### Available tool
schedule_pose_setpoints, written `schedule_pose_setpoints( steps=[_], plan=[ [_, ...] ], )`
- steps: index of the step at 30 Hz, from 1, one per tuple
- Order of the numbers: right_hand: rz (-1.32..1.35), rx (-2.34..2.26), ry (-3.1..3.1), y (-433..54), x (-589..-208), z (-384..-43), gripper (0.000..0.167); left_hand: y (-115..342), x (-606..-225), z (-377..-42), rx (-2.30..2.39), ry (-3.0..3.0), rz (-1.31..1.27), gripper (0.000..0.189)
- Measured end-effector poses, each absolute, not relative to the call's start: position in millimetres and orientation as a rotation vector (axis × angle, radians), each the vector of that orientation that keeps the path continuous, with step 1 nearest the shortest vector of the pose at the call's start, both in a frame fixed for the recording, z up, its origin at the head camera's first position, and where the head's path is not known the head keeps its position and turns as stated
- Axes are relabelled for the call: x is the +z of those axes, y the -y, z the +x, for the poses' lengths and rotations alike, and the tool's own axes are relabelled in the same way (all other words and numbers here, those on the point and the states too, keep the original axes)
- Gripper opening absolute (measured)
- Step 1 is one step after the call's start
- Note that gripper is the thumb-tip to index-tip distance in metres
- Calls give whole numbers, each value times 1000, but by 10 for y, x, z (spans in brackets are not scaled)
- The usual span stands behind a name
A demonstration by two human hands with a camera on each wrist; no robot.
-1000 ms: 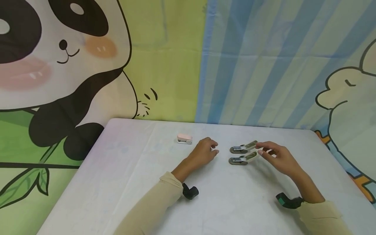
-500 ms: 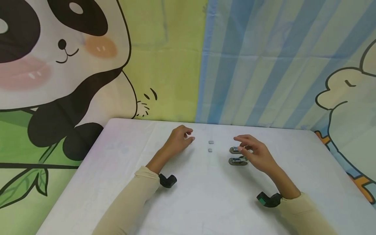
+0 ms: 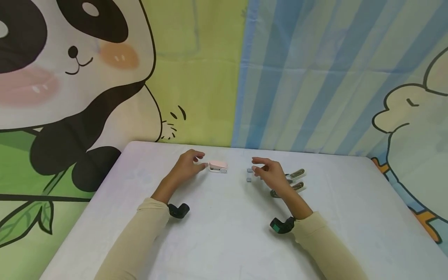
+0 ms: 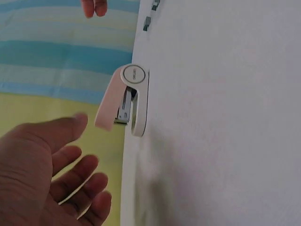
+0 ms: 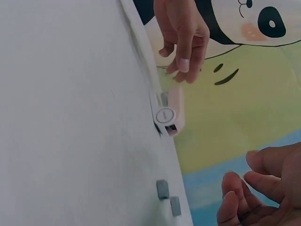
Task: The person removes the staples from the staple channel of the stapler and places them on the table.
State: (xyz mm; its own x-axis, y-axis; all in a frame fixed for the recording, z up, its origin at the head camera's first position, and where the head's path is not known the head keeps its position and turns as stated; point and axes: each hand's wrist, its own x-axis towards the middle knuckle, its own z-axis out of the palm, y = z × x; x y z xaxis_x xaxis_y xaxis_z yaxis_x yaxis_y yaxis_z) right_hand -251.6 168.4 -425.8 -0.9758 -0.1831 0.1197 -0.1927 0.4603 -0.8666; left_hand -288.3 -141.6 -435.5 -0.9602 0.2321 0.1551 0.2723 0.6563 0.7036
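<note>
A pink and white stapler [image 3: 218, 167] stands near the table's far edge. Just left of it is my left hand [image 3: 183, 169], fingers loosely bent and nothing held; in the left wrist view a gap separates the thumb [image 4: 77, 126] from the stapler's front end. My right hand [image 3: 273, 177] hovers by two small grey staple strips [image 5: 162, 189], its fingers relaxed and holding nothing. Behind that hand lie two olive-grey staplers with raised top arms, the far one [image 3: 297, 173] and the near one [image 3: 298, 186], both partly hidden by it.
A white-covered table [image 3: 210, 241] carries everything. Close behind its far edge hangs a printed cloth [image 3: 199, 77] with a panda and stripes. Each wrist wears a small black camera, the left one [image 3: 179, 210] and the right one [image 3: 282, 225].
My left hand has moved left, past the pink stapler, uncovering it. My right hand has moved left from the olive-grey staplers to the staple strips. The staplers and strips stay in place.
</note>
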Motion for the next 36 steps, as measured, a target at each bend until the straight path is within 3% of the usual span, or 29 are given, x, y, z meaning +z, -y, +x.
schedule_pose_setpoints(
  steps=[9,15,23,30,36],
  plan=[
    [330,1602,2965,-1149,-4340,-2681,54,1401,-4504,-2940,-1268,2912,-537,45],
    [385,1571,2996,-941,-4418,-2768,55,1278,-4608,-2961,-1200,2910,-570,45],
    [431,1367,2956,-803,-4458,-2808,49,1220,-4643,-2944,-1195,2863,-549,35],
    [601,1107,2950,-752,-4461,-2712,24,1250,-4668,-2873,-1221,2877,-643,21],
    [673,1042,2948,-788,-4426,-2662,18,1242,-4643,-2858,-1257,2861,-729,15]
  ],
)
